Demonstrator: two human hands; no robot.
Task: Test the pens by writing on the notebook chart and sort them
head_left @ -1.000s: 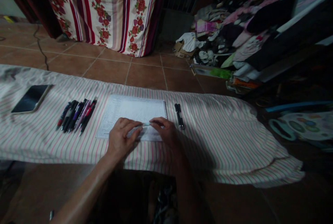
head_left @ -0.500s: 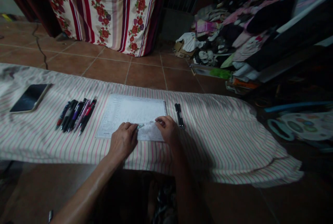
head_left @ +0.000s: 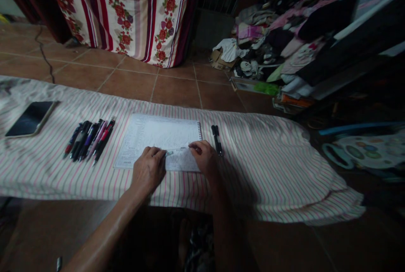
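1. Under everything: floor (head_left: 177,92), brown tile with pale joints, very dark toward the bottom.
2. Across the middle: cloth (head_left: 272,166), pale with thin pink and grey stripes, wrinkled, draped over the near edge.
3. At back right: clothes (head_left: 281,36), heaped high in mixed colours; carton (head_left: 221,60) at the heap's left side, partly covered by white fabric.
4. At back, left of centre: curtain (head_left: 136,14), red roses and upright stripes, hem down near the floor.
5. Far right, past the cloth: panel (head_left: 370,152) with coloured ovals and a loop handle, too dark to identify.
6. Mid-cloth: notebook (head_left: 171,132), lying flat, print along the left side, spiral on the right edge.
7. Left part of cloth: phone (head_left: 31,118), flat, dark screen up.
8. Left of notebook: pen row (head_left: 90,140), slanted side by side, mostly dark, one pink.
9. Grips pale piece (head_left: 170,153) in left hand (head_left: 148,165), fingers closed, end poking out toward the other hand.
10. Bunches fingertips of right hand (head_left: 204,157) near notebook's right edge; cannot tell whether anything is pinched.
11. Just right of that hand: pen pair (head_left: 217,139), black, nearly parallel.
12. Between hands, over notebook's lower half: pale piece, plus dark bit (head_left: 183,148) beside right fingertips; cannot tell if joined.
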